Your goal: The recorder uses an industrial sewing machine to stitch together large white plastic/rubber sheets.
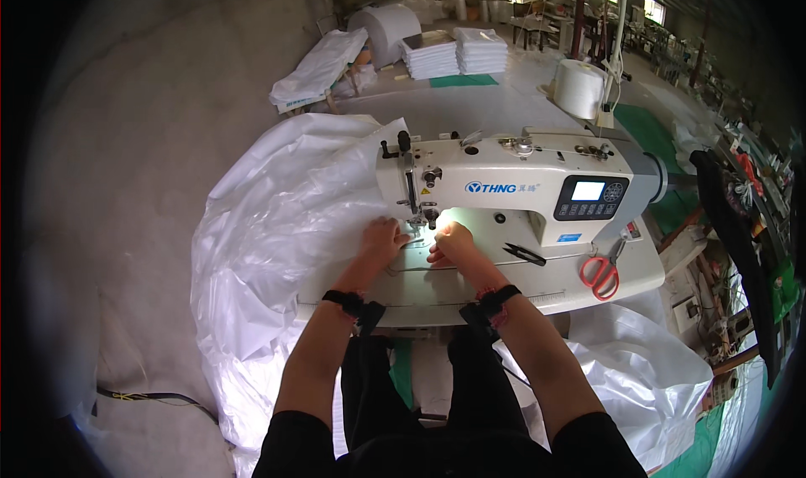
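A white industrial sewing machine (520,184) stands on a pale table (470,297). My left hand (382,239) and my right hand (452,243) rest on the machine bed just below the needle (422,217), side by side, fingers pressing down on thin clear white plastic sheeting (269,217). The sheeting spreads off the table's left side and onto the floor. Both wrists carry black straps. What lies right under the fingertips is washed out by the machine's lamp.
Red-handled scissors (600,275) and small black thread snips (525,254) lie on the table to the right. A large white thread cone (579,87) stands behind the machine. Stacks of folded white material (457,54) and a big white roll (390,28) sit farther back.
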Tool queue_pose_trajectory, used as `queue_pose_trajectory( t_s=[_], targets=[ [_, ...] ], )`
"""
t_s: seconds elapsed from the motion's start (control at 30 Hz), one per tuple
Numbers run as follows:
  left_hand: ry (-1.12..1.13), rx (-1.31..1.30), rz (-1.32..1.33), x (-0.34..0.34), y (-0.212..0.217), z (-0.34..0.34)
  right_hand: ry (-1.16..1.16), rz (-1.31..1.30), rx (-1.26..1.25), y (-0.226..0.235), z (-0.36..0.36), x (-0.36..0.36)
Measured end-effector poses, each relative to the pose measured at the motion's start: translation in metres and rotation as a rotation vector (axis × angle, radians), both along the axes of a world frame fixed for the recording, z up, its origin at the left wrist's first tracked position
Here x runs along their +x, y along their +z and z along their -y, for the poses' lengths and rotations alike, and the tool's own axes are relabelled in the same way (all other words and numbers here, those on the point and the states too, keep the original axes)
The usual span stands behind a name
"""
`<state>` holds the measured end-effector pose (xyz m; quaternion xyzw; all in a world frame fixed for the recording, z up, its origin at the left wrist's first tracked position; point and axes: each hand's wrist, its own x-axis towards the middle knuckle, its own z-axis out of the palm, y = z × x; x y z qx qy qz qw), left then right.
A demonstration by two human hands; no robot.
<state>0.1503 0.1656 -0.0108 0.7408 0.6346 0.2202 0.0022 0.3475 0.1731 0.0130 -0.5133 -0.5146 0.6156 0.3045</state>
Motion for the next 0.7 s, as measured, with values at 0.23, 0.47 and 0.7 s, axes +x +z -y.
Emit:
queue_pose_trajectory(
  t_s=[0.23,0.47,0.7],
  targets=[
    [-0.207,0.481,-0.429,-0.068,0.007,0.037,0.105,-0.349,-0.119,-0.038,0.039,0.036],
    [0.238,0.426,-0.579,-0.154,0.057,0.131,0.462,-0.261,-0.136,-0.018,0.166,-0.027],
    [-0.276,-0.486,0.157,0.008,0.084,0.181,0.571,-0.09,0.718,-0.127,0.217,-0.094]
  ],
)
